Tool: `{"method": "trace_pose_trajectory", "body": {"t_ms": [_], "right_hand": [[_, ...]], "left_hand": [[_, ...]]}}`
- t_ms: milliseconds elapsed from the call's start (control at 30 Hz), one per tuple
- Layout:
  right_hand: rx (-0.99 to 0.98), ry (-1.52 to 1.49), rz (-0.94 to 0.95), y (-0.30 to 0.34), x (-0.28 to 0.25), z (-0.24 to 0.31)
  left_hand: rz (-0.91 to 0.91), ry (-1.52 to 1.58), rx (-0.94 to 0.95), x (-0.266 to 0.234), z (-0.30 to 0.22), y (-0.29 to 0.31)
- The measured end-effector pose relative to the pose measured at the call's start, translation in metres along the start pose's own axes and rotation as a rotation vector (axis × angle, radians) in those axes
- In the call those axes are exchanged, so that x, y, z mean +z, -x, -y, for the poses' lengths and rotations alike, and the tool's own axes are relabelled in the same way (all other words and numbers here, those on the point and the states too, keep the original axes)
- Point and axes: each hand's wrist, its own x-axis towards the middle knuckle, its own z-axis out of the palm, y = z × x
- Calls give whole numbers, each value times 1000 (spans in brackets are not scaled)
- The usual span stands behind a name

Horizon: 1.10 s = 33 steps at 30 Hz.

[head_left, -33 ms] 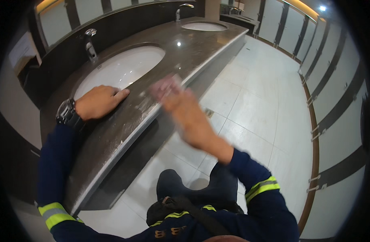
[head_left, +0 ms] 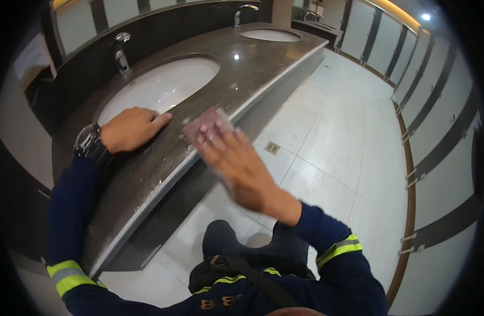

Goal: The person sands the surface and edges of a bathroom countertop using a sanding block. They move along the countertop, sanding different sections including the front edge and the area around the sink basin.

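Note:
My right hand lies flat on a pinkish-brown scrub pad and presses it against the front edge of the dark stone countertop. The hand and pad are motion-blurred. My left hand, with a black watch on its wrist, rests palm down on the countertop beside the rim of the near white sink. It holds nothing. Whitish residue speckles the stone between my two hands.
A chrome faucet stands behind the near sink. A second sink with its own faucet lies further along. To the right is a pale tiled floor with a small drain, then a row of cubicle doors.

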Motion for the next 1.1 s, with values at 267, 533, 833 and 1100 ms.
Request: {"method": "trace_pose_trajectory", "body": {"t_ms": [267,533,833,1100], "right_hand": [[142,115,-148,-18,-4,-100],[39,120,-173,2,18,-107],[-64,-33,137,-4,-7,2],[278,7,-40,-8,-50,-230]], "left_hand": [[-39,-20,-52,0,1,-9],[-59,-36,-57,-4,-12,-5],[-77,-69,-20,1,-4,-3],[-27,-36,-36,-7,-15,-6]]}}
